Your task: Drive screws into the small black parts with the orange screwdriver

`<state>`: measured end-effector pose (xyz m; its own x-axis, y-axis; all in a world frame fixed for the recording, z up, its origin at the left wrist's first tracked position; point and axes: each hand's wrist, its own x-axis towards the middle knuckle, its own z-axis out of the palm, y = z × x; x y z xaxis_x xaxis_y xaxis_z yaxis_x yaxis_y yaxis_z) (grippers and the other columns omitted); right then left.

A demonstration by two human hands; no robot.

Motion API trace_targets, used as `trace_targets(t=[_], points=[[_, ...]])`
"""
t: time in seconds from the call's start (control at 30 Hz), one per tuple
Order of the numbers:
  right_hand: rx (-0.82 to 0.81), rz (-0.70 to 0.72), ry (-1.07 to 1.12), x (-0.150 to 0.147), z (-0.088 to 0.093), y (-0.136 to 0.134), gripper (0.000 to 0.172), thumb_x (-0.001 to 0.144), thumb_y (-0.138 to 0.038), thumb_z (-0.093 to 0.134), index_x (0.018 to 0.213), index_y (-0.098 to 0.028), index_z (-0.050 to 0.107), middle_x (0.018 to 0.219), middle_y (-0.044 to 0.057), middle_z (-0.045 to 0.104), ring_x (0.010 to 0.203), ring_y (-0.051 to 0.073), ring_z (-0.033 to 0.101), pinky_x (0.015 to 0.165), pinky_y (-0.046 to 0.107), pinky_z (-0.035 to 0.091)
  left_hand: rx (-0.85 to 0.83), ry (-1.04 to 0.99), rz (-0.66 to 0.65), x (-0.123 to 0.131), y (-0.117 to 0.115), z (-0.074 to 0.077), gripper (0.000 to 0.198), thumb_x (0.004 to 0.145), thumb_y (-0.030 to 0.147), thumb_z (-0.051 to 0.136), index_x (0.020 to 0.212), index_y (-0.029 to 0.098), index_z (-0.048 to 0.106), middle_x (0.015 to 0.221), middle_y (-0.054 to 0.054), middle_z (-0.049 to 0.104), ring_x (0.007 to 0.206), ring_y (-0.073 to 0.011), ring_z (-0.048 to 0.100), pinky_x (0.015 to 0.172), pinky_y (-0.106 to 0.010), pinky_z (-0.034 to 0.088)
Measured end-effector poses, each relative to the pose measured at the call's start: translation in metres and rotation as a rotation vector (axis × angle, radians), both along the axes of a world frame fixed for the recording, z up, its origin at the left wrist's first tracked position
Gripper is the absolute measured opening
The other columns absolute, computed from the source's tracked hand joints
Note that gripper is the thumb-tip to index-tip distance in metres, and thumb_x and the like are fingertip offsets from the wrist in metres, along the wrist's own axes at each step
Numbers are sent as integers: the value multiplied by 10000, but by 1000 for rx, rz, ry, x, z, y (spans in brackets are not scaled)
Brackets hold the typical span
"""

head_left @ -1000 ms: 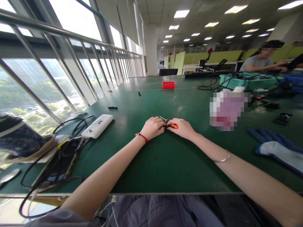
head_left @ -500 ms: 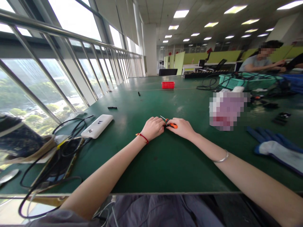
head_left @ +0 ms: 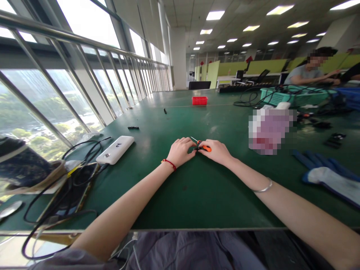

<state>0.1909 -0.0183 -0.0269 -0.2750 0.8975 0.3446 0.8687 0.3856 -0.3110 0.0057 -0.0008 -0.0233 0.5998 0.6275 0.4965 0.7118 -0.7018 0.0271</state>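
Note:
Both my hands rest together on the green table (head_left: 197, 195), a little past its middle. My right hand (head_left: 216, 152) is closed around a small screwdriver (head_left: 204, 147) with an orange and black handle; its thin metal tip points up and to the left. My left hand (head_left: 181, 151), a red string at its wrist, has its fingers curled against the screwdriver's front end. Whatever small part sits under those fingers is hidden.
A white power bank (head_left: 116, 149) lies to the left with black cables (head_left: 56, 202) and a dark bag (head_left: 22, 167). Blue-and-white gloves (head_left: 326, 174) lie at the right. A red tray (head_left: 200, 100) and a teal basket (head_left: 292, 97) stand farther back, where another person (head_left: 309, 73) sits.
Both hands and the screwdriver have shifted very slightly away from me; otherwise nothing has moved.

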Motion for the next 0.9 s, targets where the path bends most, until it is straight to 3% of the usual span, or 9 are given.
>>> trace_targets(t=[0.53,0.9], points=[[60,92,-45,3,-4,4,194,825,-347,552,975,-302,668,907,-17,628,781,142,578,573,219,334,-248,-154,-37,-7,10,0,104,771,317,652,767,229,708,880,28,705,873,-170,595,799,-291,440],[68,61,-46,4,-4,4,209,820,-381,558,978,-303,672,900,-15,638,787,147,588,572,222,338,-48,24,-120,-6,5,4,205,861,230,520,962,215,697,950,-18,690,860,-160,585,754,-277,446]])
